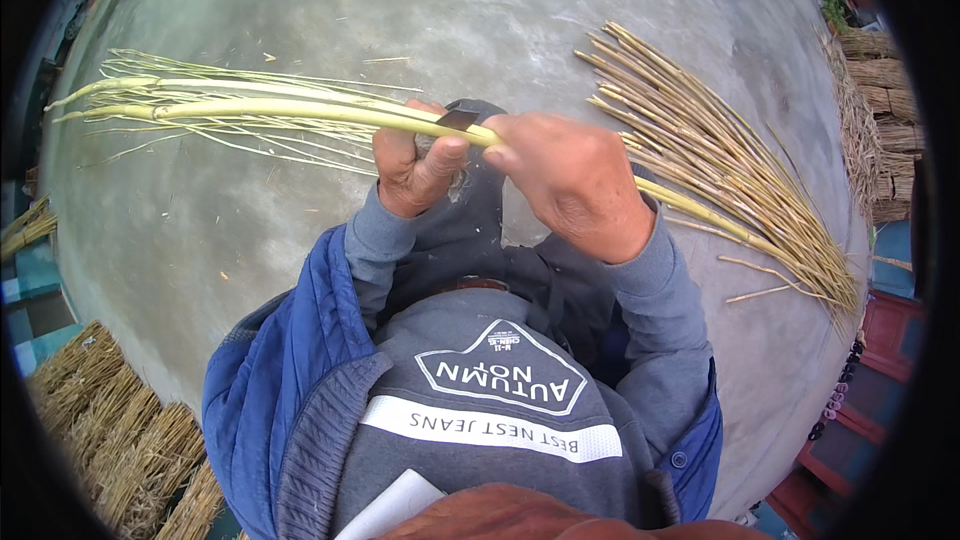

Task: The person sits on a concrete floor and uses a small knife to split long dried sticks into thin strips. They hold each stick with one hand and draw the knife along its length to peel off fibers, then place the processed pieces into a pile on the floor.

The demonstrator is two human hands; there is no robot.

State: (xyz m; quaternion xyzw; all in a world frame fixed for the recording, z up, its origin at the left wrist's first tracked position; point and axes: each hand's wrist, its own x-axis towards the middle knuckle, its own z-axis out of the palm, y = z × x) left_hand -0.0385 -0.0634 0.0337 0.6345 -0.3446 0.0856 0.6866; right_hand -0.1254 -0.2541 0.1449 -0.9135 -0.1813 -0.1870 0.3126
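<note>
A long green-yellow plant stalk (330,113) runs across in front of my body. My left hand (412,162) is closed round it, thumb below and a fingertip showing above. Beside that thumb a short dark blade (458,120) stands out against the stalk; its grip is hidden. My right hand (580,175) grips the stalk just right of the blade, its fingers wrapped round it. Left of the blade the stalk lies in two strands, the upper pale strand (250,87) apart from the lower. Its other end emerges beyond my right hand, over the brown stalks.
Thin green strips (290,145) lie on the concrete floor (400,20) at left. A fan of brown stalks (720,160) lies at right. Dry bundles (120,430) are at lower left, more stacked bundles (885,110) at far right. Red crates (870,380) stand at the right edge.
</note>
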